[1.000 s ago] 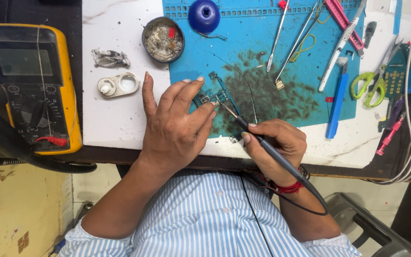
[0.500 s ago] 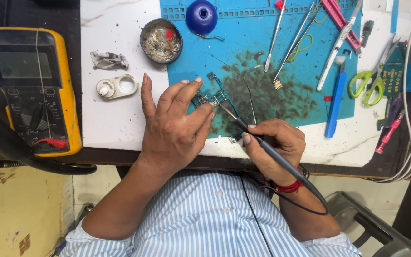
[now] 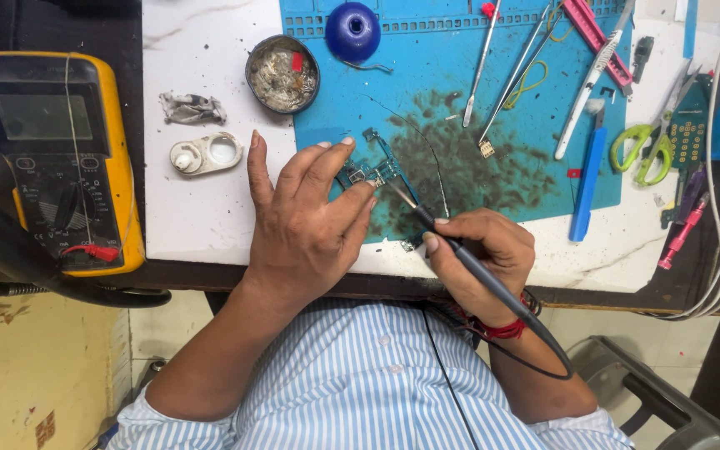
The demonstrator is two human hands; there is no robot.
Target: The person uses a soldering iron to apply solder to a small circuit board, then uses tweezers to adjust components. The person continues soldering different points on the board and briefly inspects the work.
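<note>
On the blue mat (image 3: 493, 108), my left hand (image 3: 306, 229) pins the small circuit board (image 3: 368, 172) flat with spread fingertips so my right hand (image 3: 481, 254), pinching the soldering iron (image 3: 460, 254) pen-style, can touch its tip there.

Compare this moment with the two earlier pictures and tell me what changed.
Nothing visibly changed. The left hand still presses the small circuit board onto the blue mat, and the right hand still holds the soldering iron with its tip at the board. The multimeter and tools lie as before.
</note>
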